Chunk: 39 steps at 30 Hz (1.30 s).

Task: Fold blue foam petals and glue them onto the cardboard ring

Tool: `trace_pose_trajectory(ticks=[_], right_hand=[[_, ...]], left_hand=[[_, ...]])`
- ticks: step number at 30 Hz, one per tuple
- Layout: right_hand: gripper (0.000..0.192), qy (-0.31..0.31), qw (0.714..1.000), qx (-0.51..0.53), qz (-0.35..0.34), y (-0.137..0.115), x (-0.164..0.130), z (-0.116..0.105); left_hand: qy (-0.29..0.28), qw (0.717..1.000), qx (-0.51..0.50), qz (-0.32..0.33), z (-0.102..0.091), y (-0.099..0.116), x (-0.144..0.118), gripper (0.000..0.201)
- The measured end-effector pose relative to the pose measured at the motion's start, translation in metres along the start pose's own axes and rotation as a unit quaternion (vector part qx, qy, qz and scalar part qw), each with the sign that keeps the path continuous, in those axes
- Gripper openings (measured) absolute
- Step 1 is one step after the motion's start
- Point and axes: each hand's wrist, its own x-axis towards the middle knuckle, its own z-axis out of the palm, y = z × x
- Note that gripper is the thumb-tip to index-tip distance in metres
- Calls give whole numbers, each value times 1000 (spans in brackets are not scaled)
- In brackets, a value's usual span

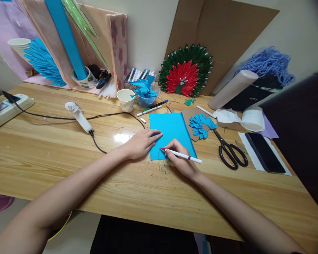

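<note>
A blue sheet (166,127) lies on the wooden table in front of me; whether it is paper or foam I cannot tell. My left hand (141,144) rests flat on its left edge, fingers stretched over the blue surface. In my right hand (182,158) is a white marker (187,156) with a red tip end, held in a writing grip. The tip meets the sheet near its lower left corner, where a faint curved line shows. Just right of the sheet, a ring of blue petals (201,126) sits on a round cardboard piece (193,137).
Black-handled scissors (231,153) and a phone (265,151) lie to the right. A white glue gun (79,118) with its cord is on the left. Behind the sheet stand a paper cup (126,100), a tub of blue scraps (145,98) and a red-green petal piece (185,72).
</note>
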Motion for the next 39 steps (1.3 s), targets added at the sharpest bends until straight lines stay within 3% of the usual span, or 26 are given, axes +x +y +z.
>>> trace_pose_trajectory(ticks=[8, 17, 23, 27, 34, 39], right_hand=[[5, -5, 994, -107, -9, -9, 0, 1], [11, -102, 985, -108, -91, -6, -3, -1], [1, -40, 998, -32, -38, -14, -4, 5], [2, -41, 998, -46, 8, -19, 4, 13], [2, -21, 997, -75, -15, -13, 7, 16], [6, -52, 991, -114, -44, -12, 6, 17]], left_hand=[[12, 1000, -5, 10, 1, -3, -1, 43], [11, 1000, -7, 15, 2, -4, -2, 43], [18, 999, -19, 21, 0, -5, -1, 43], [19, 999, -31, 21, 0, -6, -2, 43], [13, 998, -46, 28, -1, -9, -4, 44], [14, 999, -43, 29, -1, -9, -4, 44]])
